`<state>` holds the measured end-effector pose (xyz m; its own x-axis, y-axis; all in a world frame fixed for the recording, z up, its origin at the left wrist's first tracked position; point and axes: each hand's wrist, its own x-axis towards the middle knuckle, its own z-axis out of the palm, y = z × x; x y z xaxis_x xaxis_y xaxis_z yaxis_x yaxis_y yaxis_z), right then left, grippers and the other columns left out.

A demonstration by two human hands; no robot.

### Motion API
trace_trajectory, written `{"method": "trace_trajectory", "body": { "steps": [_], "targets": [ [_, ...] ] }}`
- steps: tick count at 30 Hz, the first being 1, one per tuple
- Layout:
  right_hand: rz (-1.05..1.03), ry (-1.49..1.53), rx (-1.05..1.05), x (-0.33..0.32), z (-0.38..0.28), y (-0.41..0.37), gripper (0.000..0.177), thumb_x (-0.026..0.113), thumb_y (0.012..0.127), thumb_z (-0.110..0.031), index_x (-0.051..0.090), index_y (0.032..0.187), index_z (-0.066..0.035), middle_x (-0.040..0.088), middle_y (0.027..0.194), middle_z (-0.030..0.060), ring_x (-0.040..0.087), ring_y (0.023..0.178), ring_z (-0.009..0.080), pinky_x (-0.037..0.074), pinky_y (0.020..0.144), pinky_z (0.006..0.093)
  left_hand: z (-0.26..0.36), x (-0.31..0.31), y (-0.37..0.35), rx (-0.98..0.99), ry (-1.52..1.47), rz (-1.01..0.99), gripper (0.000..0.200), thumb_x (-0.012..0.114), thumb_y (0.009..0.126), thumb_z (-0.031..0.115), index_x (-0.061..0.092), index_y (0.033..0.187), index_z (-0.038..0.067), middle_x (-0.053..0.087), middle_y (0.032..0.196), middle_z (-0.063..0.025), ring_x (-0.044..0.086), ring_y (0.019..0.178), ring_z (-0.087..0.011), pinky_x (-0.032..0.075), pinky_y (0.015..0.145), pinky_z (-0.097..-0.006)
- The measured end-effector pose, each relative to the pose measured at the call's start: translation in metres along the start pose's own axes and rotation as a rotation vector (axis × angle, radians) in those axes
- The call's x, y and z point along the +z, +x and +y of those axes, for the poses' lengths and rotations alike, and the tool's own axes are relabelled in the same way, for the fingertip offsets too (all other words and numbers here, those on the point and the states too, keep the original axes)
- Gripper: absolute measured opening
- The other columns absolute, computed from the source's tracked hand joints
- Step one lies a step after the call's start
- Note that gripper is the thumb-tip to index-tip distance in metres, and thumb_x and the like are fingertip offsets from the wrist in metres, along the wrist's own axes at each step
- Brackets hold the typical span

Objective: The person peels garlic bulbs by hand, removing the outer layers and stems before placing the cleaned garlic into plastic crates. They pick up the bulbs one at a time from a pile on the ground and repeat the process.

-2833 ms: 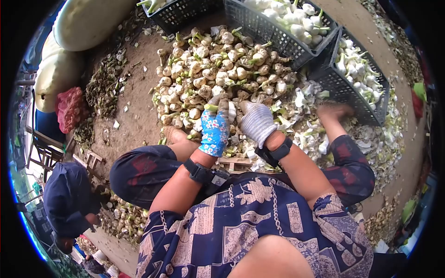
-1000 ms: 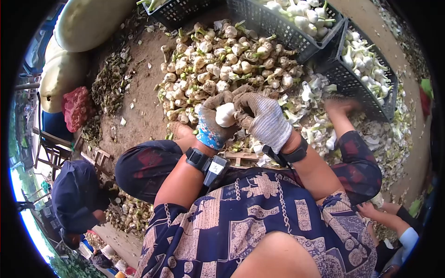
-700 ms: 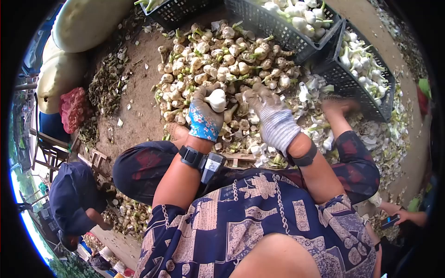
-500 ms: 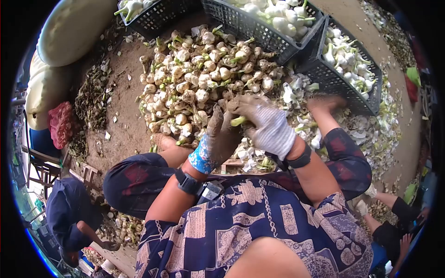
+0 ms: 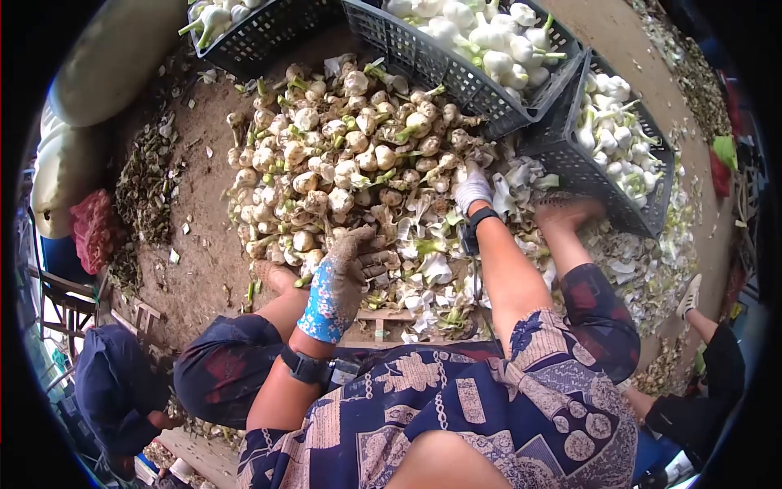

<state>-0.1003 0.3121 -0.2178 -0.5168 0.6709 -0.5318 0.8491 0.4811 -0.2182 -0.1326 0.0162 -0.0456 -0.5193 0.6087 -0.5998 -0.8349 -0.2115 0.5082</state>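
A heap of untrimmed garlic bulbs point(image 5: 326, 155), dirty and brownish with stems on, lies on the ground before me. My left hand point(image 5: 352, 265), in a soiled glove with a blue floral cuff, hovers at the heap's near edge with fingers and thumb apart and nothing visible between them. Stretched forward, my right hand point(image 5: 472, 189) in a whitish glove reaches the heap's right edge, its fingertips among the bulbs and partly hidden. Loose white garlic skins point(image 5: 436, 267) are strewn between the two hands.
Black crates point(image 5: 432, 61) of cleaned white garlic stand at the far side; another crate point(image 5: 562, 138) of it is at the right. My bare feet point(image 5: 281, 277) flank the heap. At left are a red mesh bag point(image 5: 94, 228) and a bent-over person point(image 5: 114, 383). Another person's arm point(image 5: 709, 359) shows at right.
My hands have moved apart. The right has let go of the garlic piece with a green stem and reached forward to the heap; the left has drawn back toward me and spread its fingers.
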Motion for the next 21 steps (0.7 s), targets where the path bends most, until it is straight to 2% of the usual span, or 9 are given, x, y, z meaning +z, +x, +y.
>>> {"method": "trace_trajectory", "body": {
  "steps": [4, 8, 10, 11, 12, 14, 16, 20, 21],
  "targets": [
    [-0.125, 0.736, -0.014, 0.001, -0.012, -0.039, 0.054, 0.063, 0.073, -0.010, 0.047, 0.123, 0.002, 0.059, 0.105, 0.0216, 0.055, 0.101, 0.0329, 0.044, 0.090, 0.0367, -0.005, -0.007, 0.014, 0.001, 0.116, 0.040, 0.052, 0.054, 0.089, 0.038, 0.044, 0.128, 0.004, 0.051, 0.122, -0.0124, 0.054, 0.104, -0.0244, 0.046, 0.087, -0.0371],
    [0.015, 0.471, -0.667, -0.042, -0.060, -0.165, 0.062, 0.057, 0.071, -0.002, 0.041, 0.130, -0.001, 0.053, 0.118, 0.0257, 0.055, 0.106, 0.0352, 0.044, 0.093, 0.0390, -0.014, 0.005, 0.010, -0.003, 0.269, 0.098, 0.069, 0.060, 0.088, 0.031, 0.022, 0.139, 0.005, 0.042, 0.131, -0.0130, 0.052, 0.105, -0.0214, 0.050, 0.083, -0.0344],
    [0.003, 0.351, -1.028, -0.048, -0.068, -0.208, 0.064, 0.050, 0.069, 0.003, 0.040, 0.132, -0.002, 0.049, 0.124, 0.0253, 0.052, 0.112, 0.0365, 0.042, 0.096, 0.0389, -0.023, 0.004, 0.007, -0.008, 0.277, 0.042, 0.060, 0.062, 0.087, 0.029, 0.034, 0.134, 0.005, 0.050, 0.124, -0.0116, 0.055, 0.098, -0.0197, 0.050, 0.079, -0.0330],
    [-0.173, 0.270, -0.823, -0.064, -0.076, -0.229, 0.065, 0.041, 0.069, 0.008, 0.041, 0.132, -0.003, 0.044, 0.130, 0.0231, 0.048, 0.115, 0.0391, 0.040, 0.100, 0.0406, -0.019, 0.004, 0.002, -0.010, 0.298, 0.013, 0.047, 0.065, 0.085, 0.029, 0.049, 0.122, 0.005, 0.058, 0.111, -0.0094, 0.058, 0.092, -0.0187, 0.049, 0.074, -0.0324],
    [0.263, 0.391, -1.187, -0.049, -0.064, -0.216, 0.061, 0.041, 0.071, 0.008, 0.043, 0.131, -0.004, 0.049, 0.127, 0.0195, 0.058, 0.104, 0.0309, 0.050, 0.086, 0.0355, -0.018, 0.007, -0.004, 0.079, 0.191, -0.009, 0.036, 0.066, 0.084, 0.029, 0.057, 0.110, 0.006, 0.063, 0.098, -0.0070, 0.059, 0.088, -0.0181, 0.048, 0.071, -0.0325],
    [-0.123, 1.305, -0.760, -0.071, -0.061, -0.235, 0.045, 0.046, 0.081, 0.004, 0.048, 0.126, -0.004, 0.061, 0.109, 0.0154, 0.063, 0.076, 0.0165, 0.053, 0.061, 0.0246, -0.013, -0.003, -0.009, 0.039, -0.019, -0.113, 0.039, 0.066, 0.083, 0.028, 0.055, 0.112, 0.006, 0.061, 0.100, -0.0077, 0.059, 0.090, -0.0195, 0.049, 0.073, -0.0345],
    [-0.094, 1.471, -0.453, -0.098, -0.053, -0.230, 0.026, 0.050, 0.093, -0.019, 0.057, 0.113, -0.004, 0.066, 0.090, 0.0079, 0.054, 0.058, 0.0025, 0.041, 0.047, 0.0127, -0.017, 0.000, -0.016, 0.107, -0.056, -0.146, 0.047, 0.066, 0.083, 0.026, 0.048, 0.120, 0.005, 0.060, 0.103, -0.0085, 0.059, 0.092, -0.0204, 0.050, 0.076, -0.0363],
    [-0.353, 1.130, -0.575, -0.098, -0.045, -0.233, 0.020, 0.051, 0.093, -0.015, 0.060, 0.109, -0.006, 0.065, 0.079, 0.0048, 0.054, 0.052, 0.0074, 0.044, 0.045, 0.0181, -0.010, 0.017, -0.042, 0.255, -0.042, -0.229, 0.066, 0.072, 0.076, 0.017, 0.036, 0.131, 0.008, 0.051, 0.121, -0.0086, 0.053, 0.104, -0.0171, 0.048, 0.084, -0.0319],
    [-0.027, 0.926, -0.893, -0.087, -0.055, -0.241, 0.022, 0.055, 0.092, -0.023, 0.063, 0.103, -0.006, 0.065, 0.073, 0.0062, 0.059, 0.056, 0.0133, 0.045, 0.049, 0.0229, -0.008, 0.019, -0.047, 0.270, 0.144, -0.203, 0.065, 0.071, 0.076, 0.015, 0.037, 0.131, 0.007, 0.051, 0.121, -0.0082, 0.052, 0.107, -0.0166, 0.046, 0.088, -0.0315]
  ]
}}
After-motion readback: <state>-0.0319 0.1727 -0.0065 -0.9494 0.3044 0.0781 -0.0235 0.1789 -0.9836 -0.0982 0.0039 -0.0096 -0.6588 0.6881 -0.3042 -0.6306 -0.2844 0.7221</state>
